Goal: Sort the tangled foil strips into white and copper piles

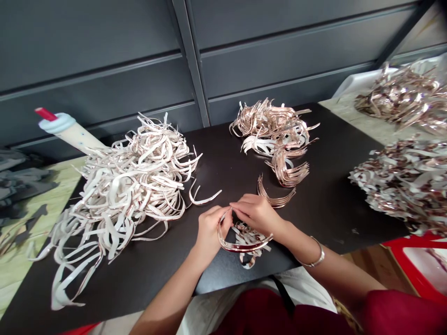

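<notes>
At the near edge of the black tabletop, my left hand [210, 232] is closed on one end of a curved shiny rose-gold strip [244, 247], which may be several layered together. Fingertips of my right hand [256, 213] pinch at that same end, meeting the left fingers; whether they hold the strip or a small piece of it is too small to tell. The strip's free end arcs below toward my right wrist. Beneath the hands lies a little heap of curled scraps [248, 236]. Just beyond my right hand rests a small bundle of rose-gold strips [277, 200].
A large tangled pile of white-backed strips [132, 186] covers the left side. Farther back are another bundle [289, 172] and a rose-gold heap [270, 122]. A pale cup [78, 135] leans behind the white pile. Scrap heaps [408, 181] stand right, near a red container [401, 263].
</notes>
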A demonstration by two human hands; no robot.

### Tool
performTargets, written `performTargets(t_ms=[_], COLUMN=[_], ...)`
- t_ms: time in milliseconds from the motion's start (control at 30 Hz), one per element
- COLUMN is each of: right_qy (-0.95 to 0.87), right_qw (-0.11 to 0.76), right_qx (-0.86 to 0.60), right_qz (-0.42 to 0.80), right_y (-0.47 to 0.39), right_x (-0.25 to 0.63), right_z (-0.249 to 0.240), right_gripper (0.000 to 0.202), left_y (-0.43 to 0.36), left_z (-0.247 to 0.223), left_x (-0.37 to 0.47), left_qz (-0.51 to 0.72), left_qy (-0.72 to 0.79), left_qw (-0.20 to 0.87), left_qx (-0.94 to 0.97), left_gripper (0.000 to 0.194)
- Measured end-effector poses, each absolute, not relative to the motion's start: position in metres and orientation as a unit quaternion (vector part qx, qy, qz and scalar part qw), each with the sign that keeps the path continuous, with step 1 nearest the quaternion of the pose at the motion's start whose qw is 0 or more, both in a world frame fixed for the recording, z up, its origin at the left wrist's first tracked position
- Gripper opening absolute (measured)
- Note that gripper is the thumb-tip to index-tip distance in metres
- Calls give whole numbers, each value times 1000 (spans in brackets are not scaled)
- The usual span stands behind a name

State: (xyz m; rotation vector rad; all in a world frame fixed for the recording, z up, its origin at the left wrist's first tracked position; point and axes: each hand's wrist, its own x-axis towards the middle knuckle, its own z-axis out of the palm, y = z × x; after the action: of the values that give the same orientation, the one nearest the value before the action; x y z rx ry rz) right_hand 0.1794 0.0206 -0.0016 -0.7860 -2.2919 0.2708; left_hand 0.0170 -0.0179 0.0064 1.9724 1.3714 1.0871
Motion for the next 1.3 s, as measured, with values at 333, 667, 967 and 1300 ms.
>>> performTargets(t_ms=[333, 667, 967, 1300], right_qy=[-799, -864, -755, -676], right_qw=[449, 348, 422, 429], right_qx=[-378, -363, -446, -412], right_qz=[133, -18, 229, 435], right_y=[18, 10, 18, 21], right_x=[173, 171, 170, 177], right_z=[-7, -7, 1, 5], right_gripper=[20, 26, 11, 15], left_y=[-16, -21, -19, -15], left_z=[4, 9, 13, 16], left_x=[18, 20, 20, 11], left_qz=[421, 408, 414, 416], left_qy=[541, 531, 523, 513], left_qw=[334, 238, 328, 285], left_qx=[647, 703, 669, 695], left_gripper=[22, 25, 24, 25])
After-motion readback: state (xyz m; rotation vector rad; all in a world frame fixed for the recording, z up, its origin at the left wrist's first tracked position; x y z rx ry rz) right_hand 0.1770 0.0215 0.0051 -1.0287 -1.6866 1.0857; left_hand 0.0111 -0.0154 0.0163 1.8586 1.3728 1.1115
